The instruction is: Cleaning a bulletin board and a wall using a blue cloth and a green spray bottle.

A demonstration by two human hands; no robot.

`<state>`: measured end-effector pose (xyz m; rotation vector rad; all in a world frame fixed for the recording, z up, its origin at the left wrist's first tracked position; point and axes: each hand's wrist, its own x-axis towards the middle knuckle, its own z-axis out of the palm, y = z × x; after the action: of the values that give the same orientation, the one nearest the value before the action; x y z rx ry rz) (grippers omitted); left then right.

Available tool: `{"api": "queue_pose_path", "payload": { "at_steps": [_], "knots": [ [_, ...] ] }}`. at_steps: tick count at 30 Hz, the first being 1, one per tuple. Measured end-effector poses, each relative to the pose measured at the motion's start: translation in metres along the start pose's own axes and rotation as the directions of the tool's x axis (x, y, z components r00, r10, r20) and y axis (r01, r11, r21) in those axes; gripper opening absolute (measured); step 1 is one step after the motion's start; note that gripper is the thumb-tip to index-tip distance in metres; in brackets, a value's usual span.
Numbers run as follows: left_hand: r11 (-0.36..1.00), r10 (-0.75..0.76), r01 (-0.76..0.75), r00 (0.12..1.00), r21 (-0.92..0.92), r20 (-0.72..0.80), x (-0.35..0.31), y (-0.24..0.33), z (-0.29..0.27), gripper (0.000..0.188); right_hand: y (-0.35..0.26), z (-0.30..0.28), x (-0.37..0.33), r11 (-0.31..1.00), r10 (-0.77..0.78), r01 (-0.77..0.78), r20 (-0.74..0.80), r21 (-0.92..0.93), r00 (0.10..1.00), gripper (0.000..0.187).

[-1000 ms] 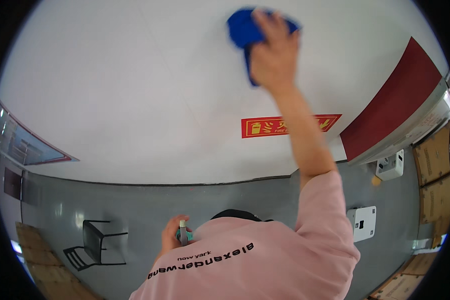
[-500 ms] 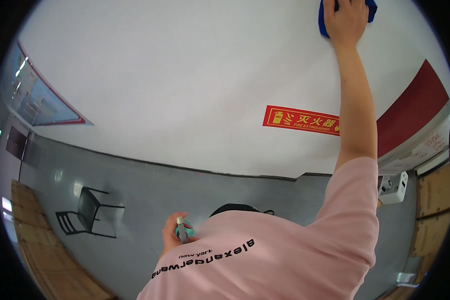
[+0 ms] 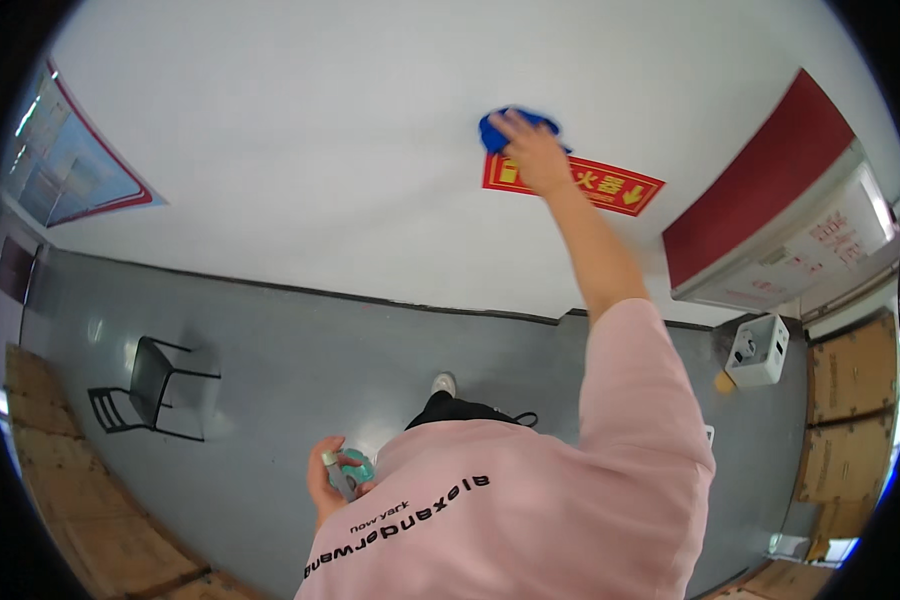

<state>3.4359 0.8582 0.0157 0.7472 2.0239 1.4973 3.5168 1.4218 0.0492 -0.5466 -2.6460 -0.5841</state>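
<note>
A blue cloth [image 3: 500, 128] lies bunched against the white wall [image 3: 350, 130], and my right hand [image 3: 536, 155] presses on it with the fingers slightly blurred. Just below the cloth is a red fire extinguisher sign [image 3: 627, 190] with yellow markings; my hand and wrist cover part of it. Low beside my body, my left hand [image 3: 322, 478] is wrapped round what looks like a spray bottle [image 3: 358, 466], teal in the body with a grey and pale top. The pink shirt hides some of that hand.
At the right stand a dark red and white cabinet [image 3: 770, 190], a white box-shaped bin [image 3: 758, 350] and stacked brown boxes [image 3: 850, 385]. A black chair [image 3: 152, 380] is on the grey floor [image 3: 290, 340] at left, near more brown boxes [image 3: 80, 500]. A framed poster [image 3: 85, 165] hangs on the wall.
My right hand has swept the blue cloth down and left across the wall, from the upper right to the sign's upper edge. The left hand keeps its hold. The view has shifted slightly.
</note>
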Motion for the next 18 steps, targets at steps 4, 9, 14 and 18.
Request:
{"api": "queue_pose_path", "payload": {
  "at_steps": [4,9,14,18],
  "knots": [
    [0.996,0.010,-0.014,0.999,-0.092,-0.046,-0.023,-0.005,0.002,0.061,0.004,0.023,-0.059,0.992,0.006,0.004,0.082,-0.126,0.997,0.016],
    [0.998,-0.066,0.064,0.994,-0.020,-0.090,-0.029,0.010,0.020,0.062,0.062,-0.017,-0.118,0.963,0.231,-0.225,0.026,-0.149,0.973,0.019],
    [0.988,-0.143,0.137,0.986,-0.071,-0.082,-0.017,0.026,0.047,0.062,0.120,-0.043,-0.166,0.849,0.467,-0.511,-0.264,-0.131,0.844,0.020],
    [0.968,-0.249,0.250,0.968,-0.026,0.034,0.006,0.052,0.073,0.060,0.155,-0.049,-0.200,0.766,0.575,-0.636,-0.344,-0.093,0.742,0.017]
  ]
}}
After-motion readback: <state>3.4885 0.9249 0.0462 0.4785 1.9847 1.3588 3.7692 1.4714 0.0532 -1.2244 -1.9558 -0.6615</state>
